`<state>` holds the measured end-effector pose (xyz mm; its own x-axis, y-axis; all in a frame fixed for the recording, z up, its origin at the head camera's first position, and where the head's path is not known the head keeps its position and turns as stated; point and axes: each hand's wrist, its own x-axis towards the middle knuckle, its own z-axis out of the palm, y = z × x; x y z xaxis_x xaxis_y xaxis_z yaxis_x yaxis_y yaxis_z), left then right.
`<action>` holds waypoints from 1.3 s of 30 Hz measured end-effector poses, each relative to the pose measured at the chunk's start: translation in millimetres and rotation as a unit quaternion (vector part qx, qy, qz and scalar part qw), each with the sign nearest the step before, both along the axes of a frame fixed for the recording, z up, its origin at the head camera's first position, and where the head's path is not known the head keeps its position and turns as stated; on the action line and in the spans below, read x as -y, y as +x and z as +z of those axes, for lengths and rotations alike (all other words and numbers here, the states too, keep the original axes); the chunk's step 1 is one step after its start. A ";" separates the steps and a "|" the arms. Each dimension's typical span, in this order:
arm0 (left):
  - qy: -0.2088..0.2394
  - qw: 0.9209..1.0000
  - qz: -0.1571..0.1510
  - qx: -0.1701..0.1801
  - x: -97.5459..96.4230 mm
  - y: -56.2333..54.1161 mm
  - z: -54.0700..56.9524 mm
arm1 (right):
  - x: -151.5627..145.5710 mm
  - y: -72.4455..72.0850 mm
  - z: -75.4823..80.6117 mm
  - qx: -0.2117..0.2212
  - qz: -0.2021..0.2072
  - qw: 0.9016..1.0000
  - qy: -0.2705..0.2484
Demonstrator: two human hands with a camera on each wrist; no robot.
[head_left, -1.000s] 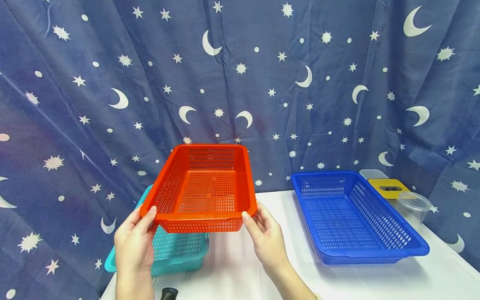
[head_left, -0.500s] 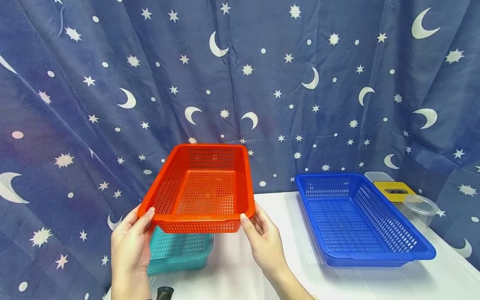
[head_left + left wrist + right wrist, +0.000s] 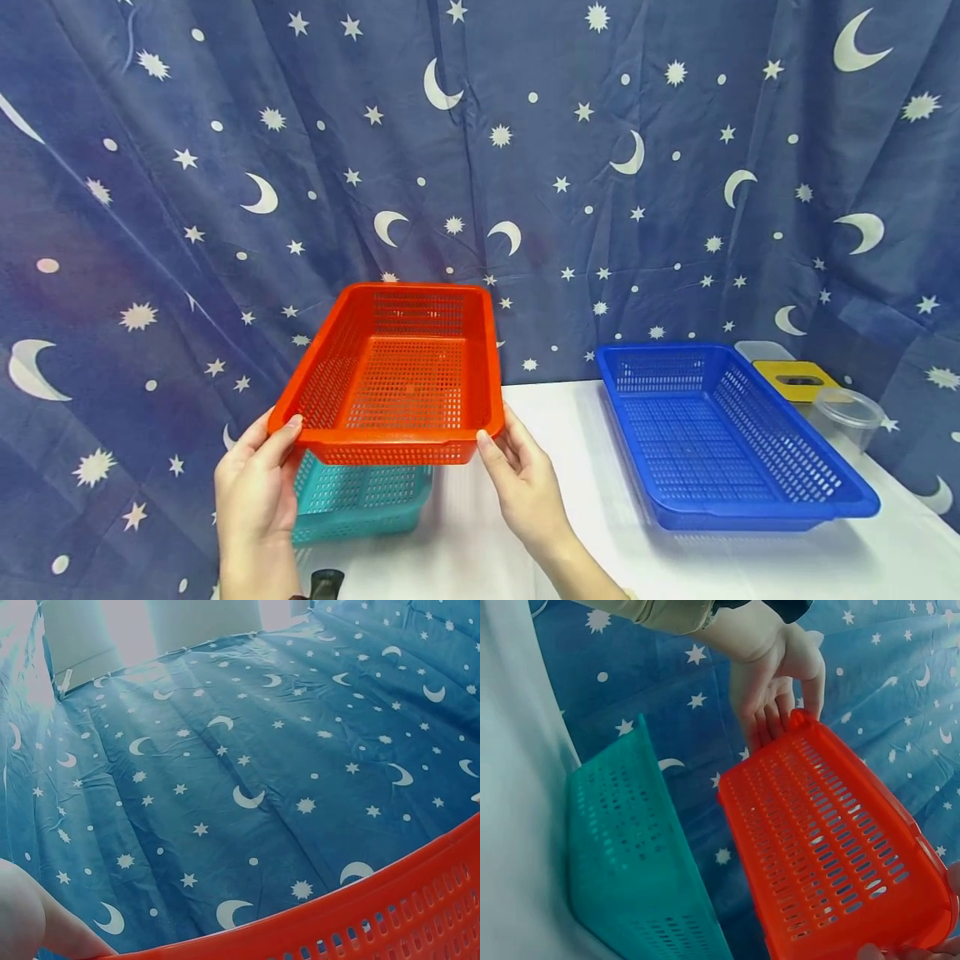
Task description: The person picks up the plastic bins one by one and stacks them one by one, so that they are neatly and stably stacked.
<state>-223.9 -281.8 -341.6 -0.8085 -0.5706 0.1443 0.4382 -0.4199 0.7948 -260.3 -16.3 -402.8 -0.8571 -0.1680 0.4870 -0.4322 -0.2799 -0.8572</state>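
Observation:
A red plastic basket (image 3: 408, 383) with perforated walls is held up in the air, tilted so that its inside faces me in the head view. My left hand (image 3: 255, 487) grips its near left corner, thumb over the rim. At the near right corner my right hand (image 3: 525, 487) pinches the rim the same way, fingers behind and underneath. Below and behind it, a teal basket (image 3: 360, 500) stands on the table, partly hidden by the red one. The right wrist view shows the red basket's perforated side (image 3: 825, 832) apart from the teal basket (image 3: 637, 847).
On the right of the white table (image 3: 551, 425) stands a blue basket (image 3: 690, 442). Beyond it are a yellow-topped box (image 3: 795, 379) and a clear plastic tub (image 3: 847, 412). A starry curtain (image 3: 525, 167) hangs behind the table. A black knob-like object (image 3: 327, 582) shows at the bottom edge.
Both hands keep hold of the red basket, which has shifted slightly left. The head view has turned a little left, so the blue basket and curtain appear farther right.

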 end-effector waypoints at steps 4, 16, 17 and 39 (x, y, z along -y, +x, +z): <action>-0.001 1.000 0.006 0.010 0.4 -0.1 -0.4 | 1.2 -0.7 -0.9 0.000 0.021 1.000 -0.004; 0.001 0.999 0.036 0.019 4.7 -0.2 0.5 | 6.1 0.5 -5.3 0.023 0.057 0.998 0.006; 0.004 0.999 0.036 0.020 5.7 0.0 0.7 | 6.3 0.6 -5.8 0.023 0.057 0.998 0.011; -0.006 0.996 0.082 0.037 13.8 7.5 5.0 | 13.4 -0.1 -15.7 0.036 0.119 0.991 0.044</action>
<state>-216.4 -295.5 -336.6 -0.7135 -0.6942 0.0953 0.4407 -0.3388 0.8313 -260.3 -29.7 -418.5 -0.8199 -0.4085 0.4010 -0.3000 -0.2900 -0.9088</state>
